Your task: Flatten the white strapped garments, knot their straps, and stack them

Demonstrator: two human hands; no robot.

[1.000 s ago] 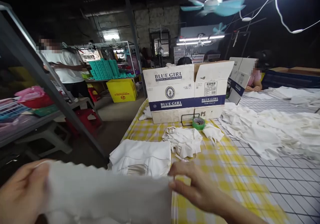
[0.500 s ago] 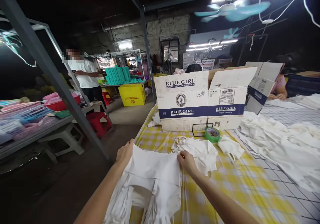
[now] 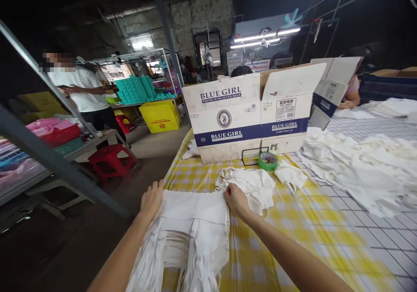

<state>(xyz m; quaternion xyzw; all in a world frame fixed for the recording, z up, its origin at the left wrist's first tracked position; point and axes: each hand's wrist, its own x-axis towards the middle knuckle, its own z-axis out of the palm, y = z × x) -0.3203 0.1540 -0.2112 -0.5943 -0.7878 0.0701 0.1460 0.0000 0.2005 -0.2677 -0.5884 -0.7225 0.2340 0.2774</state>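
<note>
A white cloth garment [image 3: 195, 209] with long straps lies at the table's near edge, over a stack of similar white layers that show between its straps. My left hand [image 3: 152, 200] is closed on its upper left corner, with the fingertips partly hidden. At the upper right corner, my right hand [image 3: 237, 200] pinches the cloth between thumb and fingers. The garment's top edge stretches nearly straight from one hand to the other. Just beyond my right hand is a crumpled white cloth heap [image 3: 250, 185].
Behind the heap stand a green tape roll [image 3: 268, 161], a black wire frame [image 3: 250, 157] and a large beer carton [image 3: 224, 142]. More white cloth [image 3: 365, 166] covers the table's right side. A person [image 3: 83, 92] stands at left, beyond a red stool [image 3: 112, 159].
The view has dipped and turned. Both hands keep hold of the garment's corners, and its top piece now lies flatter, with more layers showing between the straps.
</note>
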